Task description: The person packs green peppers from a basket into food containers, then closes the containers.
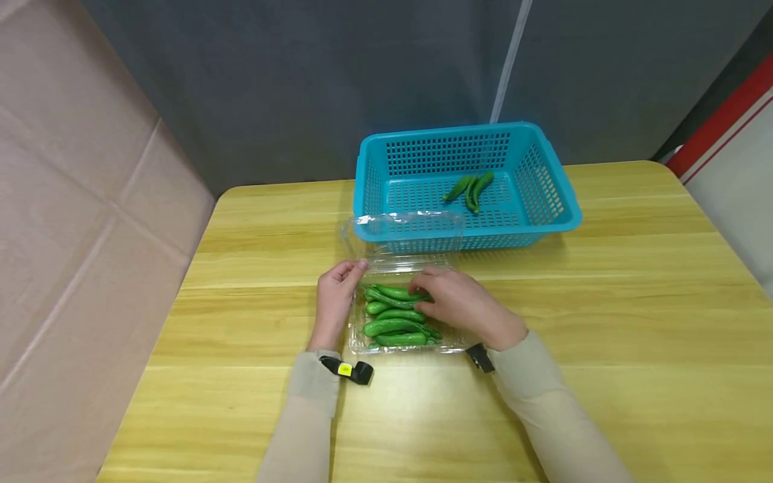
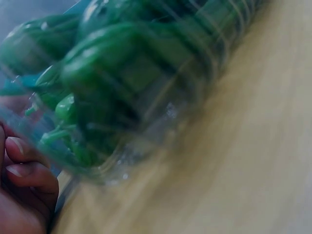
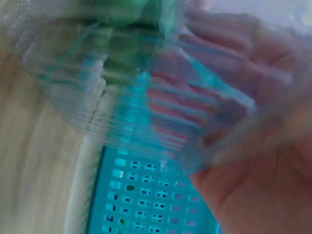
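A clear plastic clamshell container point(image 1: 357, 345) lies on the table with its lid point(image 1: 401, 251) raised, holding several green peppers point(image 1: 395, 327) laid side by side. At its back left corner my left hand point(image 1: 335, 295) pinches the plastic edge between thumb and curled fingers. My right hand point(image 1: 461, 302) reaches over the right side of the container. Its thumb and fingers close around the right end of a pepper near the back of the row. Blurred plastic covers part of that hand in the right wrist view. From the left wrist, the peppers point(image 2: 117, 58) show through the container wall.
Behind the container stands a blue perforated basket point(image 1: 558, 188), with 3 green peppers point(image 1: 471, 191) inside. The raised lid overlaps its front rim. The wooden table point(image 1: 634, 302) meets a dark grey panel point(image 1: 290, 87) at the back and a pale wall point(image 1: 78, 201) on the left.
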`<action>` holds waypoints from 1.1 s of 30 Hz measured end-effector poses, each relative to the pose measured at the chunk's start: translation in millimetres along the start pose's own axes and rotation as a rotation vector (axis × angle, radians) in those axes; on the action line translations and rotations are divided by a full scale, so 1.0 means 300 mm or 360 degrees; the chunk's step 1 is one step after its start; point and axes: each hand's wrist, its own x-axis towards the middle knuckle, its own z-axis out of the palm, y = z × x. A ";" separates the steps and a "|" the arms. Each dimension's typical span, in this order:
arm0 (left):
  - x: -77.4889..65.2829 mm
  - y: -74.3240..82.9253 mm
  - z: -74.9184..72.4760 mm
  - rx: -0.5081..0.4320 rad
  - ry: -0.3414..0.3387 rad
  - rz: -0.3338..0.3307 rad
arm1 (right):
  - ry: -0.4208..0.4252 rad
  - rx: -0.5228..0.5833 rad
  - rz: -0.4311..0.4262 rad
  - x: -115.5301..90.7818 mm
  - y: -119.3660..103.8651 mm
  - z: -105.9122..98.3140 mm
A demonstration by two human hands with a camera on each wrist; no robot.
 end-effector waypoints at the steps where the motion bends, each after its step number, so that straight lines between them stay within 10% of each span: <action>1: 0.000 0.000 0.000 -0.0002 -0.0001 -0.0001 | 0.0005 0.0014 -0.0002 -0.002 -0.001 -0.004; 33: 0.011 -0.029 -0.001 0.0007 -0.0006 0.0022 | 0.0252 0.0087 0.0034 -0.077 0.043 -0.165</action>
